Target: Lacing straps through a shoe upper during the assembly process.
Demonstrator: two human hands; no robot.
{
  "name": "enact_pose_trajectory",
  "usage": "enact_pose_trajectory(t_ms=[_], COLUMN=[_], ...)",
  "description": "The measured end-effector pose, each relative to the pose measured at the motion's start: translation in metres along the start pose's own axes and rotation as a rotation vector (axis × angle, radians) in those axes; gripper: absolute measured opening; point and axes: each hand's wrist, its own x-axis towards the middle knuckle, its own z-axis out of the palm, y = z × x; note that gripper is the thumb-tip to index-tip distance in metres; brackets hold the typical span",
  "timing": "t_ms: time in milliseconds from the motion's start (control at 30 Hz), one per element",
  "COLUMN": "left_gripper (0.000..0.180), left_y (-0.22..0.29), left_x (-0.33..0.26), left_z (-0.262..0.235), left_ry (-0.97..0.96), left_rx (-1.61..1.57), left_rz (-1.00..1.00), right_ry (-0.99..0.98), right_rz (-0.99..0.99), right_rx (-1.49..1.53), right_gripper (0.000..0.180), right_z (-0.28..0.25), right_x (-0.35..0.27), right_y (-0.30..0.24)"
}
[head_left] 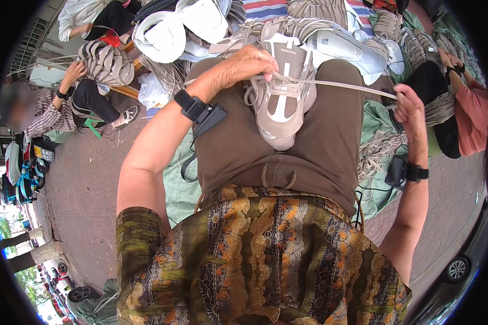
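A beige and white sneaker upper (279, 111) rests between my thighs, its tongue (287, 54) pointing away from me. My left hand (253, 62) is over the left side of the lacing, fingers pinched on the lace beside the tongue. From the eyelets, a flat beige shoelace (347, 84) runs tight to the right, across my right thigh. Its far stretch ends in my right hand (409, 108), which is closed around it out beyond my knee. Another loop of lace hangs at the shoe's left side.
Stacked beige uppers (107, 64) and white shoe forms (160, 37) lie ahead and left. A bundle of loose laces (382, 149) lies on green sacking at right. One person sits at left handling uppers; another, in a pink top (471, 116), sits at right.
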Motion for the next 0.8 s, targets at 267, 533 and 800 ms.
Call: enact_pose_trajectory(t_ms=[267, 533, 800], left_gripper=[0.023, 0.02, 0.021], left_y=[-0.003, -0.011, -0.026], left_x=[-0.001, 0.017, 0.014], left_z=[-0.001, 0.009, 0.013], left_ry=[-0.051, -0.178, -0.08], left_rx=[-0.132, -0.104, 0.317], left_rz=[-0.045, 0.039, 0.196], right_ry=[0.247, 0.654, 0.757], right_rz=[-0.146, -0.228, -0.313], right_rx=[0.121, -0.007, -0.728], right_gripper=[0.023, 0.035, 0.032], right_z=[-0.147, -0.412, -0.53], right_x=[-0.034, -0.142, -0.091], right_y=[-0.032, -0.098, -0.041])
